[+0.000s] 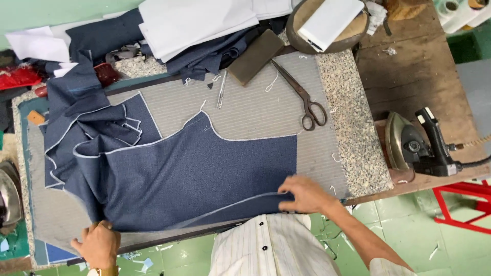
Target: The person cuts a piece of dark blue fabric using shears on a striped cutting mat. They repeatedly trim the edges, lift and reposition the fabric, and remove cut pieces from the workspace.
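A large piece of dark blue cloth (194, 168) with pale stitched edges lies spread on a grey striped pad (250, 102). My right hand (306, 194) pinches the cloth's near edge at its right corner. At the cloth's near left corner, my left hand (98, 244) grips the fabric at the table's front edge. More of the blue cloth is bunched in folds at the left (82, 122).
Scissors (302, 97) and a small metal tool (221, 91) lie on the pad. A brown block (255, 56) lies behind them. White cloth (194, 20) and blue fabric are heaped at the back. An iron (414, 145) rests on the wooden table at right.
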